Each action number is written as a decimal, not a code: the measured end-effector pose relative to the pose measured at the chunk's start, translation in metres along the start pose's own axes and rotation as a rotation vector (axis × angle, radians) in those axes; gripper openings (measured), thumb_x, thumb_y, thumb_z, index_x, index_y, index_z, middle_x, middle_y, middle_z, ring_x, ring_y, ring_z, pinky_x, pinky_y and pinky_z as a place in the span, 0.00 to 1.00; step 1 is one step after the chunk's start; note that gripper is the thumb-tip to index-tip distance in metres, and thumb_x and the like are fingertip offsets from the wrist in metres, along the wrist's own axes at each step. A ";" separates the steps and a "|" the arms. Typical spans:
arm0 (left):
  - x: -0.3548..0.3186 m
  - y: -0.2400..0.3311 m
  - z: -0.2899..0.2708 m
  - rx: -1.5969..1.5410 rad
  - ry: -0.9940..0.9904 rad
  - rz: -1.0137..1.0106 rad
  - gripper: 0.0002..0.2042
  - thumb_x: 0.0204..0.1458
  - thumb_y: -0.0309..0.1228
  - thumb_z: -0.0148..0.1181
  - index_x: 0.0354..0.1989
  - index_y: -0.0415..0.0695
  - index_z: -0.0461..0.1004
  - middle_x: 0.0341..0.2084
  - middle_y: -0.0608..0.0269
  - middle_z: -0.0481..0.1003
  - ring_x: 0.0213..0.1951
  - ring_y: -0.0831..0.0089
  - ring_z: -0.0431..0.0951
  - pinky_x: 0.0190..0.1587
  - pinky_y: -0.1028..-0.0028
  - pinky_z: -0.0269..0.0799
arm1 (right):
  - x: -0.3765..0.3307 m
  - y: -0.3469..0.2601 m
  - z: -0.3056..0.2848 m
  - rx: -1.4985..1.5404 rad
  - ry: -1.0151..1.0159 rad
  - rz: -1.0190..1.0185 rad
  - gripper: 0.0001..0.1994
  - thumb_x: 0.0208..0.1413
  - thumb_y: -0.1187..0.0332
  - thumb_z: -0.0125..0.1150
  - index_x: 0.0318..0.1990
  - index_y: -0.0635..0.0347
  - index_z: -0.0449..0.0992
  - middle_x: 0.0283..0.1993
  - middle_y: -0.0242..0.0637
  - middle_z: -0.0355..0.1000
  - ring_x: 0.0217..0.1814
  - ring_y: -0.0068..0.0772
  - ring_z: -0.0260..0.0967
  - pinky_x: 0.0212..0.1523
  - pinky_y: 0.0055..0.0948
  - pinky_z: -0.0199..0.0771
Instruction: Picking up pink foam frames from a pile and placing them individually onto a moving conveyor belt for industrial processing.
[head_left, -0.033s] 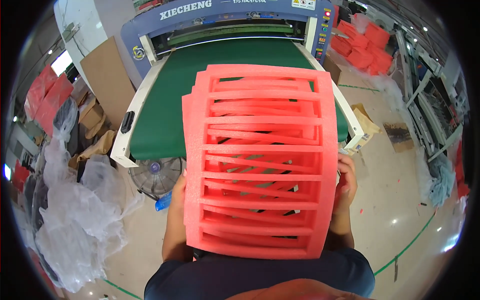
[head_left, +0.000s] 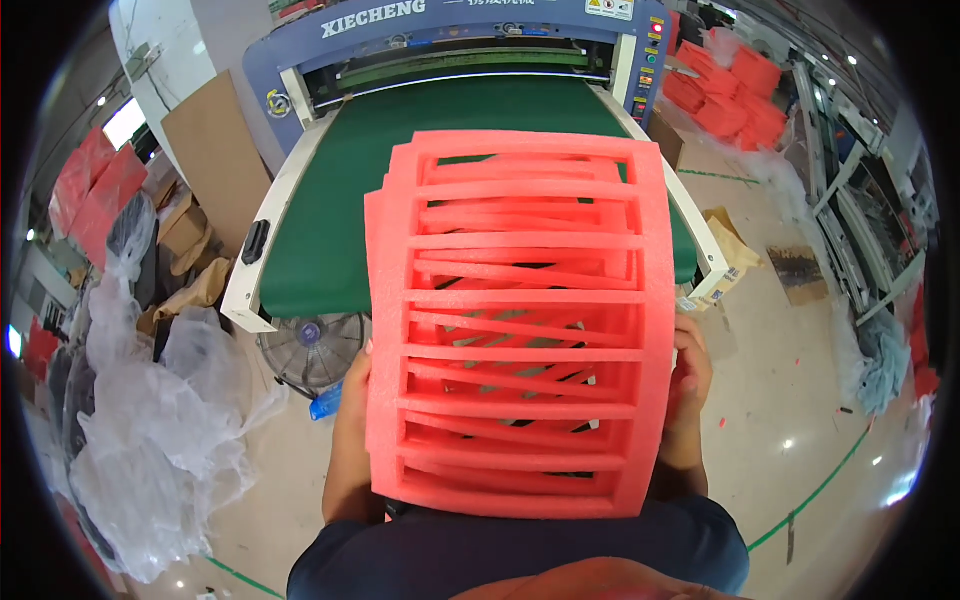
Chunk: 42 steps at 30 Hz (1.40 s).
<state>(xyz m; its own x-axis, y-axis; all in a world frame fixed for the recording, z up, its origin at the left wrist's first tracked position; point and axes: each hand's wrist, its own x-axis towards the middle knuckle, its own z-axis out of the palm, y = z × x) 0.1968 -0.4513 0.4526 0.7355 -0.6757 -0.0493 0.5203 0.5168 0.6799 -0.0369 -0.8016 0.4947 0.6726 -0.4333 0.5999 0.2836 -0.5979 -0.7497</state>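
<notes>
A stack of pink slotted foam sheets point(head_left: 645, 300) stands up in front of me. Each sheet is a frame crossed by several thin bars, and the layers lie slightly askew, so bars of those behind show through the gaps. Along the stack's left side is my left hand point(head_left: 359, 385), gripping it; most of its fingers are hidden behind the foam. My right hand point(head_left: 690, 370) holds the opposite side with bent fingers, their tips partly hidden by the edge. Beyond the stack lies the green conveyor belt point(head_left: 330, 220) of a blue-grey machine point(head_left: 480, 25), partly covered from view.
White rails point(head_left: 257, 260) border the belt. A fan point(head_left: 312, 350) stands on the floor under its left front corner. Crumpled clear plastic point(head_left: 160, 440) and cardboard point(head_left: 215, 155) lie at left. Bagged pink foam point(head_left: 730, 90) is piled at far right, near a metal rack point(head_left: 860, 200).
</notes>
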 end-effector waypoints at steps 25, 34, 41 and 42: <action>-0.057 0.056 -0.116 -0.021 -0.008 0.102 0.37 0.46 0.36 0.68 0.65 0.35 0.63 0.58 0.47 0.73 0.56 0.54 0.77 0.57 0.55 0.76 | 0.052 0.007 0.005 0.812 0.182 0.464 0.19 0.70 0.54 0.51 0.50 0.64 0.73 0.35 0.40 0.75 0.33 0.31 0.75 0.30 0.28 0.77; -0.082 0.057 -0.133 -0.016 0.000 0.107 0.37 0.46 0.37 0.68 0.65 0.35 0.64 0.59 0.47 0.73 0.56 0.54 0.77 0.57 0.55 0.76 | 0.196 0.127 -0.023 0.602 0.330 0.416 0.15 0.70 0.59 0.52 0.49 0.62 0.74 0.33 0.35 0.74 0.28 0.26 0.71 0.29 0.26 0.75; -0.082 0.050 -0.131 -0.033 0.003 0.122 0.37 0.46 0.38 0.69 0.65 0.35 0.64 0.59 0.47 0.73 0.56 0.54 0.77 0.57 0.55 0.76 | 0.295 0.220 0.025 -0.247 -0.194 0.336 0.37 0.66 0.42 0.54 0.68 0.69 0.65 0.53 0.46 0.76 0.40 0.32 0.75 0.45 0.31 0.77; -0.084 0.051 -0.130 -0.032 0.009 0.132 0.37 0.46 0.38 0.69 0.65 0.35 0.64 0.59 0.47 0.73 0.56 0.54 0.77 0.57 0.55 0.76 | 0.301 0.223 0.032 -0.437 -0.288 0.473 0.49 0.60 0.34 0.53 0.72 0.72 0.55 0.68 0.54 0.65 0.60 0.42 0.71 0.63 0.35 0.68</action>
<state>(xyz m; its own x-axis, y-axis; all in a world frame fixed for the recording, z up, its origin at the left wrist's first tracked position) 0.2181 -0.3001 0.3958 0.8022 -0.5961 0.0326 0.4322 0.6175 0.6572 0.2513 -1.0438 0.4990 0.8271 -0.5541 0.0940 -0.3442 -0.6317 -0.6946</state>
